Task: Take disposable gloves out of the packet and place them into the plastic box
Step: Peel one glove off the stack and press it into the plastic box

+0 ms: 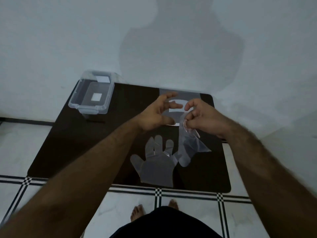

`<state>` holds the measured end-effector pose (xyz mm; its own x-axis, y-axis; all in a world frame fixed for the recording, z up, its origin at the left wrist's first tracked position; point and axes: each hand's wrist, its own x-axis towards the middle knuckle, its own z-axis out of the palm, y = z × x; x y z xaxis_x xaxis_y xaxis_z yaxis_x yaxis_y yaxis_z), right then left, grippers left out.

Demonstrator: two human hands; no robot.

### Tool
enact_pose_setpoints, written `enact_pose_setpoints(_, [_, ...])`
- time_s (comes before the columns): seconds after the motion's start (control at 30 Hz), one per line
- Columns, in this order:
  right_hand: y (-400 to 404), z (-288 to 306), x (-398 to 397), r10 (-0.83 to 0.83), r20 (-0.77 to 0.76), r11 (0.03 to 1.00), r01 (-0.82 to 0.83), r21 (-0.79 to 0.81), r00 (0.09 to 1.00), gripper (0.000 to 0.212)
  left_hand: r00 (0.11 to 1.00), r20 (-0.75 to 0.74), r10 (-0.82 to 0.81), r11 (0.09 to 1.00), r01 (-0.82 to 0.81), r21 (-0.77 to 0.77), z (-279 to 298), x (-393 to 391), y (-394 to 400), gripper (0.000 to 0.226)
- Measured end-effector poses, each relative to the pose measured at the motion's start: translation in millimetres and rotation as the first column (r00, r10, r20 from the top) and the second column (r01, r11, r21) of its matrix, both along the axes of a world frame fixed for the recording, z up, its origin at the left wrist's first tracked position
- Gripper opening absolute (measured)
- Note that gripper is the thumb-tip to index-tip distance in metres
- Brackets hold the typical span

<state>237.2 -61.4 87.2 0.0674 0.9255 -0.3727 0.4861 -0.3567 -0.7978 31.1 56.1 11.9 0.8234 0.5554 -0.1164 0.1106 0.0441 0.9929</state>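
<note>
A: Head view first. What carries everything?

B: A dark, rounded-corner rectangular tabletop (82, 148) set against a pale wall, over a white tiled floor (188, 213) with black lines.

A: And the box?

B: A clear, lidless rectangular plastic box (91, 93) sits at the tabletop's far left corner, well apart from both hands. Only small pale labels show in it; no glove can be made out inside.

A: The hands?

B: Both hover over the far half of the tabletop, close together. The right hand (204, 117) has its fingers curled and pinches the top of a crumpled transparent plastic glove (190, 146), which hangs down from the pinch toward the surface. The left hand (157, 114) is spread loosely, fingers apart and bent, with the thumb near a thin edge of film just beside the right hand's pinch; whether it touches, I cannot tell.

A: Any other gloves?

B: One flat transparent plastic glove (156, 167) lies near the tabletop's near edge, fingers pointing away, below both hands. A flat grey-and-white packet (178, 103) lies by the far edge, partly behind the hands.
</note>
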Motion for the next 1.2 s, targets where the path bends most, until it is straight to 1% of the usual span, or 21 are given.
enact_pose_setpoints(0.07, [6.8, 18.3, 0.4, 0.058, 0.007, 0.998, -0.059, 0.020, 0.998, 0.049, 0.995, -0.008, -0.102, 0.995, 0.102, -0.019, 18.2, 1.9, 10.6, 0.102])
enact_pose_setpoints(0.13, [13.2, 34.6, -0.5, 0.094, 0.021, 0.995, -0.095, 0.043, 0.995, 0.048, 0.989, -0.008, -0.149, 0.989, 0.149, 0.005, 32.4, 2.5, 13.2, 0.093])
enact_pose_setpoints(0.2, [18.5, 48.0, -2.1, 0.117, 0.049, 0.991, -0.120, 0.064, 0.992, 0.049, 0.988, 0.008, -0.155, 0.987, 0.154, 0.043, 44.6, 1.7, 14.4, 0.079])
enact_pose_setpoints(0.3, [23.8, 63.8, -5.4, 0.124, 0.082, 0.988, -0.130, 0.083, 0.989, 0.051, 0.994, 0.001, -0.113, 0.985, 0.112, 0.132, 56.3, -1.2, 18.7, 0.050])
enact_pose_setpoints(0.37, [26.4, 71.9, -7.0, 0.099, 0.080, 0.988, -0.107, 0.111, 0.992, 0.052, 0.997, 0.012, -0.076, 0.985, 0.074, 0.155, 61.5, -3.5, 20.6, 0.031])
enact_pose_setpoints(0.4, [27.8, 75.3, -7.6, 0.080, 0.080, 0.988, -0.089, 0.126, 0.994, 0.052, 0.999, 0.018, -0.046, 0.986, 0.042, 0.162, 64.6, -4.6, 21.1, 0.024])
enact_pose_setpoints(0.47, [30.7, 80.7, -8.1, 0.032, 0.079, 0.989, -0.043, 0.144, 0.996, 0.052, 1.000, 0.029, 0.011, 0.986, -0.016, 0.165, 69.0, -6.1, 22.3, 0.016])
enact_pose_setpoints(0.6, [34.8, 79.6, -6.0, -0.025, 0.075, 0.993, 0.016, 0.120, 0.997, 0.054, 0.991, 0.094, 0.099, 0.990, -0.108, 0.095, 75.8, -9.8, 28.4, 0.011])
enact_pose_setpoints(0.7, [35.6, 72.3, -4.8, -0.039, 0.097, 0.994, 0.029, 0.102, 0.995, 0.046, 0.971, 0.153, 0.184, 0.982, -0.189, 0.021, 81.0, -12.8, 34.0, 0.020])
enact_pose_setpoints(0.77, [35.6, 68.9, -2.0, -0.078, 0.094, 0.991, 0.067, 0.118, 0.993, 0.036, 0.955, 0.174, 0.240, 0.970, -0.241, -0.019, 81.9, -15.2, 40.4, 0.011])
enact_pose_setpoints(0.8, [36.0, 67.6, -0.1, -0.097, 0.073, 0.987, 0.086, 0.134, 0.993, 0.031, 0.948, 0.185, 0.258, 0.966, -0.256, -0.035, 82.2, -16.8, 43.4, 0.008])
enact_pose_setpoints(0.87, [38.4, 66.8, 5.2, -0.126, 0.005, 0.977, 0.123, 0.173, 0.992, 0.020, 0.935, 0.203, 0.290, 0.957, -0.283, -0.061, 81.2, -20.0, 50.7, 0.011])
enact_pose_setpoints(0.93, [44.4, 68.2, 10.0, -0.146, -0.073, 0.967, 0.158, 0.200, 0.987, 0.016, 0.928, 0.219, 0.301, 0.953, -0.286, -0.095, 80.6, -22.2, 57.7, 0.011])
enact_pose_setpoints(0.97, [48.6, 69.2, 11.6, -0.149, -0.097, 0.965, 0.166, 0.205, 0.984, 0.016, 0.928, 0.225, 0.295, 0.955, -0.276, -0.111, 81.0, -22.4, 61.0, 0.017])
enact_pose_setpoints(1.07, [67.0, 72.6, 14.6, -0.108, -0.071, 0.972, 0.121, 0.201, 0.992, 0.013, 0.937, 0.215, 0.274, 0.959, -0.249, -0.136, 85.3, -19.1, 72.8, 0.034])
enact_pose_setpoints(1.13, [82.9, 75.8, 16.6, -0.066, -0.042, 0.979, 0.072, 0.188, 0.997, 0.013, 0.939, 0.185, 0.290, 0.956, -0.276, -0.099, 89.8, -15.5, 80.9, 0.034])
enact_pose_setpoints(1.2, [99.8, 79.1, 20.6, -0.023, -0.033, 0.984, 0.028, 0.175, 0.999, 0.013, 0.925, 0.151, 0.349, 0.937, -0.346, -0.050, 93.1, -12.9, 89.4, 0.027])
